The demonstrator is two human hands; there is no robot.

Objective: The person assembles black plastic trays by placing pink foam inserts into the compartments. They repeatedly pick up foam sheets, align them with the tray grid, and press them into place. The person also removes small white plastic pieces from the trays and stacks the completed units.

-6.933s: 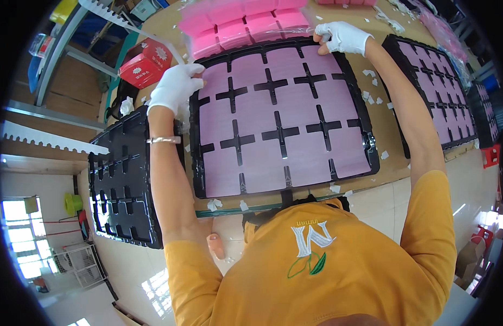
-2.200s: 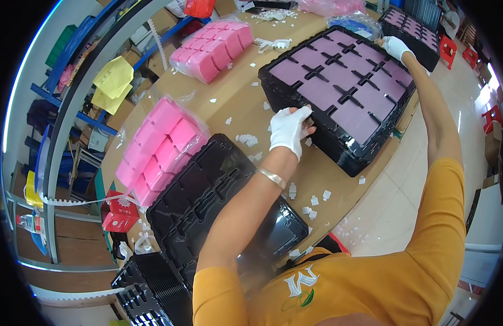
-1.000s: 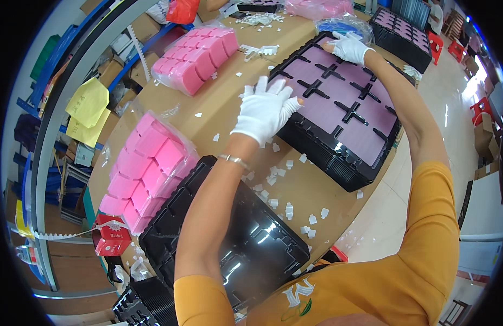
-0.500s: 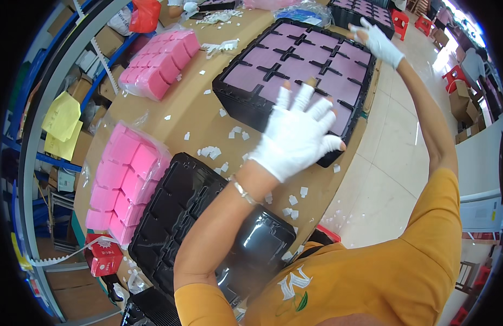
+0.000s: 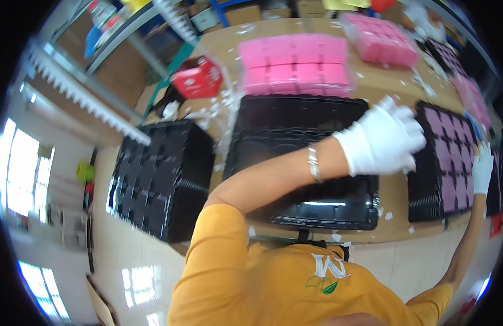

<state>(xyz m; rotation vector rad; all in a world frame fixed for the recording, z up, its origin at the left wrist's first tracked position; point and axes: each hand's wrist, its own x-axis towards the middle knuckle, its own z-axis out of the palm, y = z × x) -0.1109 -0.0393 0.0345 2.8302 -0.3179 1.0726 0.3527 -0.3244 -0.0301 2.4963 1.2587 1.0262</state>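
My left hand (image 5: 381, 138), in a white glove with bare fingertips, hangs over the right part of an empty black plastic tray (image 5: 346, 201) with its fingers loosely apart. It holds nothing. To its right stands a stack of black trays (image 5: 425, 187), the top one filled with purple foam pads (image 5: 451, 144) set in a grid. At the far side of that stack is my right hand (image 5: 482, 169), gloved the same way, fingers stretched out near the rim. Whether it touches the tray cannot be made out.
Pink foam blocks (image 5: 295, 76) in clear wrap lie behind the black tray, with another wrapped pink pack (image 5: 384, 43) farther right. A tall stack of black trays (image 5: 153, 174) stands at the left. A red box (image 5: 200, 79) and white scraps litter the brown tabletop (image 5: 390, 81).
The view has swung left, bringing the left tray stack into sight. My left hand has gone from above the purple pads to above the empty tray; my right hand stays beyond the filled tray.
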